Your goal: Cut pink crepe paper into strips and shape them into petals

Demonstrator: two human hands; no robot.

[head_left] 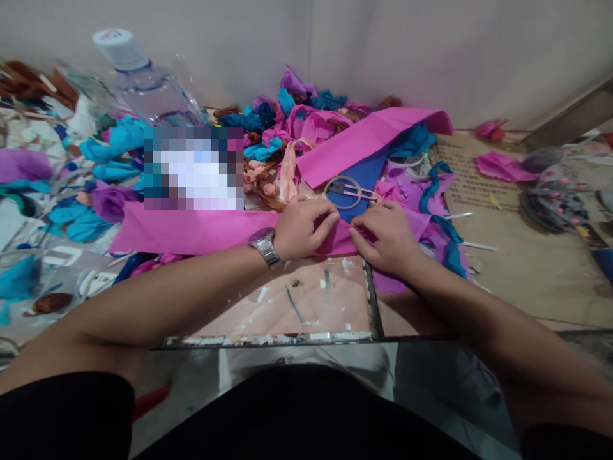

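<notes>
A long strip of bright pink paper (191,230), perhaps crepe, lies across the table's front part. Its right end passes under my fingers. My left hand (304,225), with a metal-banded watch (264,245) at the wrist, pinches the strip's edge between thumb and fingers. Close beside it, my right hand (385,233) has thumb and index finger closed on the same end. Just beyond my hands lie a grey ring (326,193) and a narrow loop (368,194), on a dark blue piece (373,167). A second pink strip (364,137) slants behind them.
A clear bottle with a white cap (119,50) stands at the back left. Turquoise, purple and pink paper scraps (115,199) heap up left and behind. Cardboard (522,268) covers the right side, with a dark bundle (553,201) on it. A blurred patch hides one spot.
</notes>
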